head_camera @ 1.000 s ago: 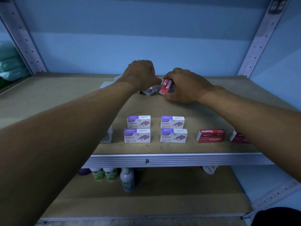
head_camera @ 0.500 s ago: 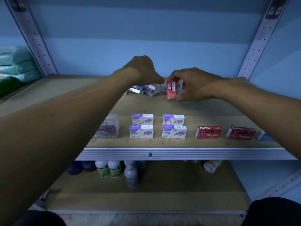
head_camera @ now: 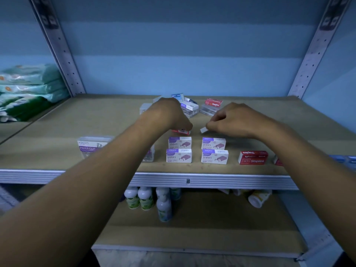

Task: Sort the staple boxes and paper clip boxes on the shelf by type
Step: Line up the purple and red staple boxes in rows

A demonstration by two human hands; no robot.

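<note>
Head view: left hand (head_camera: 173, 116) seemingly holds red staple box (head_camera: 181, 131); right hand (head_camera: 237, 120) pinches white box (head_camera: 203, 130).

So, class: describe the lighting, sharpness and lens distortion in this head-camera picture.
Head view: dim, bluish light; wide-angle lens bows the shelf uprights outward; purple staple boxes read sharply; back pile and left hand look soft.

shelf (head_camera: 57, 132) | staple boxes (head_camera: 197, 150), paper clip box (head_camera: 92, 146) | rear pile (head_camera: 189, 105) unclear

4 white-purple staple boxes (head_camera: 197, 150) sit in a 2-by-2 block near shelf (head_camera: 57, 132) front.
</note>
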